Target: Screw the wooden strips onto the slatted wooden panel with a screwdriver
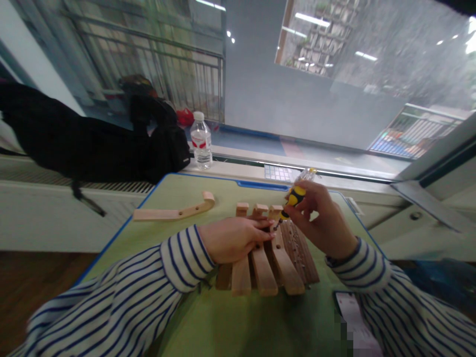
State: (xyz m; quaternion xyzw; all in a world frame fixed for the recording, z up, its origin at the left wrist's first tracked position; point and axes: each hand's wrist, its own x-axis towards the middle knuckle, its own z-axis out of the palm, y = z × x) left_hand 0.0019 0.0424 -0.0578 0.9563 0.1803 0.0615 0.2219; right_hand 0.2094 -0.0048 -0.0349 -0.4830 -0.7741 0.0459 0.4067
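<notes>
The right hand [322,213] pinches a yellow-and-black screwdriver [294,198] by its handle, the shaft slanting down toward the left fingertips. The left hand [234,239] lies across the curved wooden strips [266,275], fingers extended close together; whether they pinch anything at the tip, I cannot tell. Under both hands' fingers sits the brown wooden board [299,253], dotted with small metal bits. The strips look light, stiff and smooth, probably best gripped by their long edges; the screwdriver by its thick handle. Beyond the left fingers, a capped plastic bottle [201,146] holds clear liquid.
</notes>
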